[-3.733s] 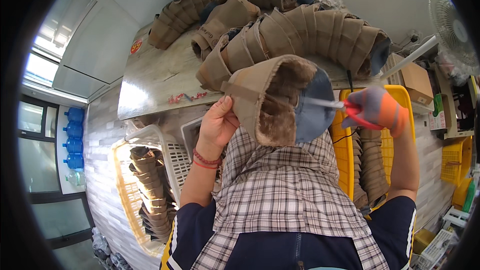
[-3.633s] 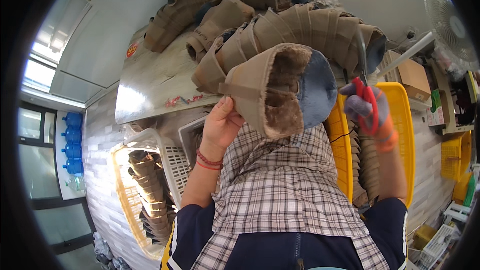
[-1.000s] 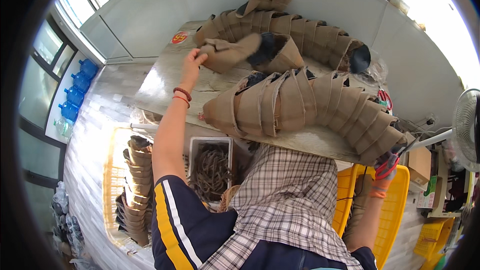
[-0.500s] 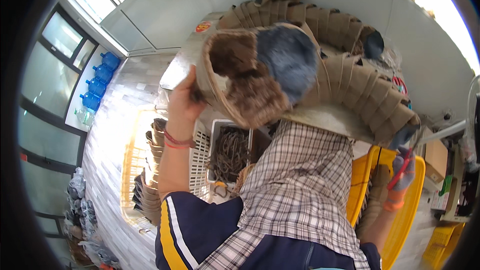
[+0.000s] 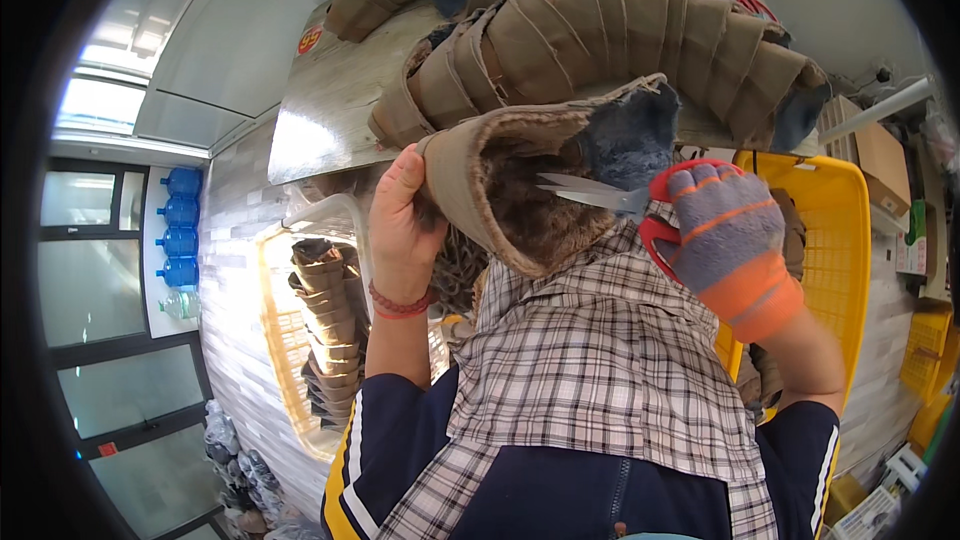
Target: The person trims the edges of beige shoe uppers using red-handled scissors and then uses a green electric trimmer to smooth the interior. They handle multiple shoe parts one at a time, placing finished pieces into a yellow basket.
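Note:
My bare left hand (image 5: pixel 405 225), with red bracelets at the wrist, grips the left rim of a tan fur-lined tube-shaped piece (image 5: pixel 455 190). Brown fur and a blue-grey fur patch show through its mouth, which is turned toward me; I cannot tell what article it belongs to. My right hand (image 5: pixel 725 230), in a grey and orange glove, is closed around the red handles of a pair of scissors (image 5: pixel 590 192). The blades, slightly parted, reach left across the mouth of the piece. Whether they touch the fur, I cannot tell.
A curved row of nested tan pieces (image 5: pixel 600 35) lies on the table (image 5: pixel 330 90), with another row behind. White basket (image 5: pixel 285 340) at left holds more; a yellow crate (image 5: pixel 835 230) stands at right. Blue water bottles (image 5: pixel 178 240) line the far left wall.
My right hand has brought the scissors up from the lower right to the piece. The piece has come lower and tilted, and my view has shifted.

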